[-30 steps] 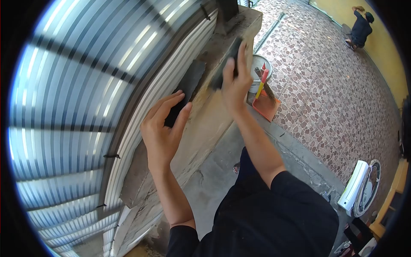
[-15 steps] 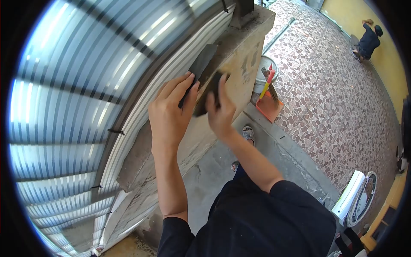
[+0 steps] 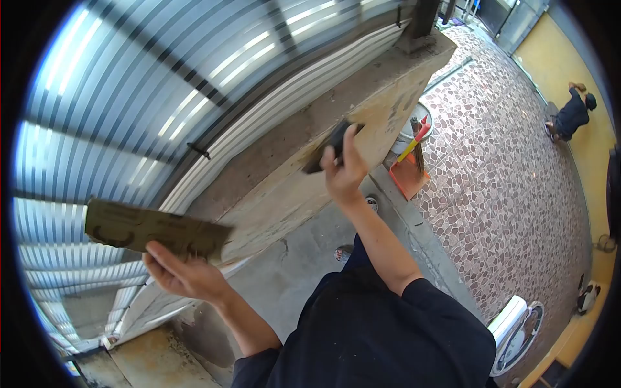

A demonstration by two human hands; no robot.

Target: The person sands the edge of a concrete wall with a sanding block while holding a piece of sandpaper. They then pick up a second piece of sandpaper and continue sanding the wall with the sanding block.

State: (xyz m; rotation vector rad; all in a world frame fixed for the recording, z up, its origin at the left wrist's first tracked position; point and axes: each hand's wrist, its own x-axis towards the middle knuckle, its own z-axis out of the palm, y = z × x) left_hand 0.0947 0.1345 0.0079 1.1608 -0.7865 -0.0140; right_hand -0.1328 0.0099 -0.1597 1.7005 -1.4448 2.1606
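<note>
My left hand point(image 3: 187, 275) is closed on the edge of a strip of sandpaper point(image 3: 152, 226), held out at the left with its brown, printed back towards me. Against the upper face of the low wall point(image 3: 284, 194), my right hand point(image 3: 344, 173) grips a dark flat block point(image 3: 331, 150), which is slightly blurred. The fingers press along the block's near side. Worn, stained plaster shows around it, just below the wall's top ledge point(image 3: 278, 139).
Corrugated translucent sheets point(image 3: 174, 103) rise beyond the ledge. To the right are an orange dustpan point(image 3: 409, 178) and a bucket point(image 3: 402, 143). Another person point(image 3: 572, 118) crouches by the yellow wall point(image 3: 546, 58). A white appliance point(image 3: 508, 320) lies on the mosaic floor point(image 3: 491, 194).
My left hand has swung away from the ledge, down and left, turning the sandpaper so its printed back shows. My right hand stays on the wall with the block. The view has shifted.
</note>
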